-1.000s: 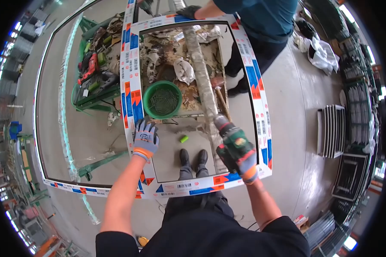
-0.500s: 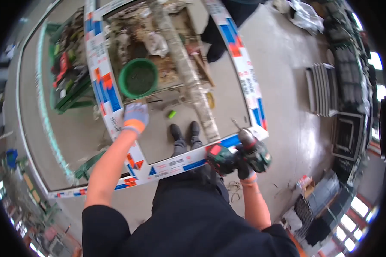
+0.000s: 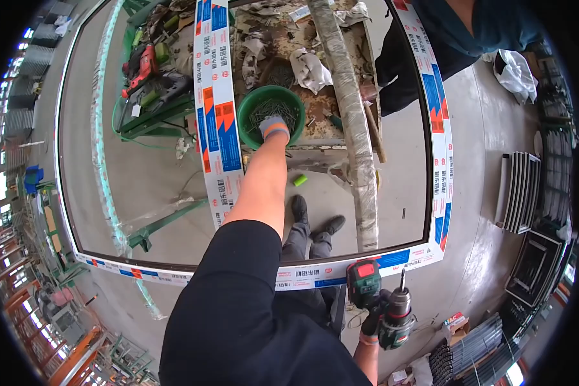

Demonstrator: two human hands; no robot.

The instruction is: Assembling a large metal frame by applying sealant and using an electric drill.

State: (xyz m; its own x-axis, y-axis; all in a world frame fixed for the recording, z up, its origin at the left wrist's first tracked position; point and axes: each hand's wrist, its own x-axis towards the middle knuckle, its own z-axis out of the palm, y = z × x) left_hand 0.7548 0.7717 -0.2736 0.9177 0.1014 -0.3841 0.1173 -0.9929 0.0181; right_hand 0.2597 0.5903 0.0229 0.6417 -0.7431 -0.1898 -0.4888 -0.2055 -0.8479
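Note:
My left hand (image 3: 275, 127), in a grey glove with an orange cuff, reaches into a green bowl (image 3: 243, 116) that holds a heap of thin metal screws (image 3: 283, 109). Its fingertips point down among the screws and cannot be made out. At the lower right my right hand (image 3: 372, 320), gloved too, is closed round the grip of a green and black cordless drill (image 3: 393, 331). The drill's bit points away from me, beside the near rail. Before me lies a large frame (image 3: 439, 161) wrapped in white, blue and orange printed film.
A film-wrapped bar (image 3: 347, 109) crosses the frame opening above a cluttered workbench (image 3: 331, 132). A red power tool (image 3: 141, 67) lies on a green stand at left. Another person (image 3: 431, 38) stands at the far right. Stacked panels (image 3: 520, 192) lean farther right.
My left hand has gone from the frame's rail into the bowl of screws. The drill has come lower and nearer to me, its bit now pointing away. The other person has come further into view.

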